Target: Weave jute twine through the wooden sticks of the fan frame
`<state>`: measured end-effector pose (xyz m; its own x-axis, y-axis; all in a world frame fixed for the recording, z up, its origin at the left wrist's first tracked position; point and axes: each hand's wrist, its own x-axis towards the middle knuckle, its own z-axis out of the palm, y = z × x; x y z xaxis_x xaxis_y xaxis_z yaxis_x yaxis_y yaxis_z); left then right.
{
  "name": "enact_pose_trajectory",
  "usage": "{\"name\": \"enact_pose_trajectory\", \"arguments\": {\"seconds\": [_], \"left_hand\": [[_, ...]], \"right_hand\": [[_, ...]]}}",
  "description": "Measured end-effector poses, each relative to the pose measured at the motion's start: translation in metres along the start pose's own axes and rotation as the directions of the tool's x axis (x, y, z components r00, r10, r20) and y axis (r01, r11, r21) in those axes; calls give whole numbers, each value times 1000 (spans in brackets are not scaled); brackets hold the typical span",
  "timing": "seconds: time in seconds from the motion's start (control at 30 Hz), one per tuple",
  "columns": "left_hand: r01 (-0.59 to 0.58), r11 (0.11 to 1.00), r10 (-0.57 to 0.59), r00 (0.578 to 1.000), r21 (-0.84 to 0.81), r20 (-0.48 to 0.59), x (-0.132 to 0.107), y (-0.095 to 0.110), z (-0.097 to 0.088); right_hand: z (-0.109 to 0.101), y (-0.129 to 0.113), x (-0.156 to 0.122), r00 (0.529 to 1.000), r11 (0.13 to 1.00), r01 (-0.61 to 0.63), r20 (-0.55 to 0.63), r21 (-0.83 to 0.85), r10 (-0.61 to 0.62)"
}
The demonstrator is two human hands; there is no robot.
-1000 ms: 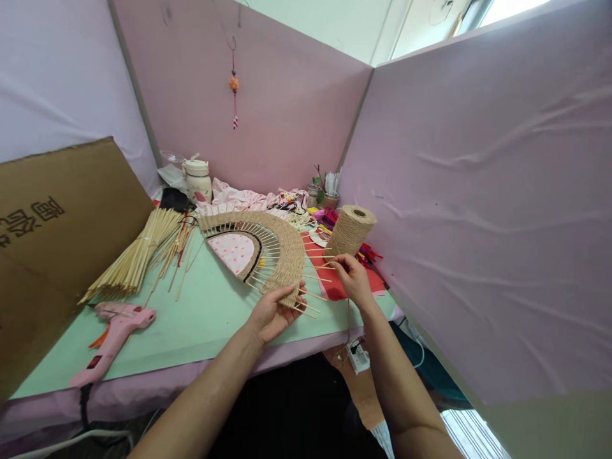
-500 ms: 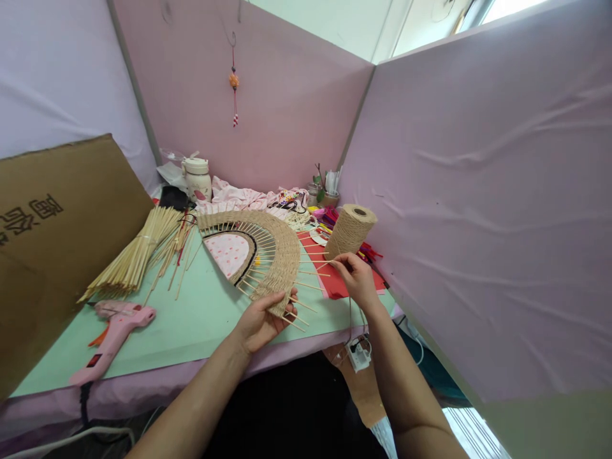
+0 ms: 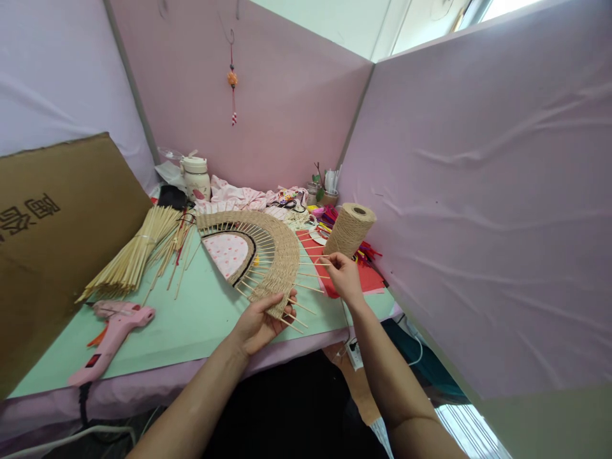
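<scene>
A fan-shaped weaving (image 3: 285, 255) of tan twine on thin sticks lies tilted over the table, with a pink-dotted cloth panel (image 3: 229, 253) at its inner part. My left hand (image 3: 262, 322) grips its near lower end, thumb on top and fingers beneath. At the right edge, among the protruding stick tips, my right hand (image 3: 343, 277) is closed in a pinch on twine, and a strand (image 3: 345, 315) hangs below it. Just behind that hand stands the large spool of twine (image 3: 351, 229). The exact pinch point is partly hidden by the fingers.
A bundle of sticks (image 3: 136, 255) and a pink glue gun (image 3: 112, 335) lie to the left by a cardboard sheet (image 3: 62, 242). Red sheets (image 3: 368, 277) lie under the spool. A white bottle (image 3: 196, 178) and pink fabric (image 3: 243, 193) are at the back.
My right hand has moved slightly left, closer to the woven edge, and the hanging strand has shifted with it. My left hand keeps its grip on the weaving.
</scene>
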<state>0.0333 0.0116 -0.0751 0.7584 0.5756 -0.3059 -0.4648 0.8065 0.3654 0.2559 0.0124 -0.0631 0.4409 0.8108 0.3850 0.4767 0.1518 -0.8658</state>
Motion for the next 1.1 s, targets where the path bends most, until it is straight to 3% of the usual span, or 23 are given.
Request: {"name": "enact_pose_trajectory", "arguments": {"seconds": [0.2, 0.33, 0.53, 0.73, 1.0, 1.1], "left_hand": [[-5, 1000, 5, 1000, 31, 9, 1, -7, 0], [-13, 999, 12, 1000, 44, 18, 1, -7, -1], [-16, 993, 9, 998, 118, 62, -2, -11, -7], [-32, 982, 8, 992, 186, 124, -14, -17, -12], [-57, 969, -32, 937, 240, 349, -16, -18, -13], [11, 977, -64, 969, 214, 241, -11, -21, -11]], "right_hand": [[67, 17, -1, 982, 935, -189, 42, 299, 185], [85, 14, 0, 983, 906, -173, 9, 385, 184], [72, 2, 0, 994, 870, -93, 0, 485, 106], [62, -18, -4, 998, 858, 63, -48, 510, -45], [31, -51, -12, 935, 820, 354, -156, 450, -318], [23, -63, -10, 907, 807, 418, -135, 418, -399]]}}
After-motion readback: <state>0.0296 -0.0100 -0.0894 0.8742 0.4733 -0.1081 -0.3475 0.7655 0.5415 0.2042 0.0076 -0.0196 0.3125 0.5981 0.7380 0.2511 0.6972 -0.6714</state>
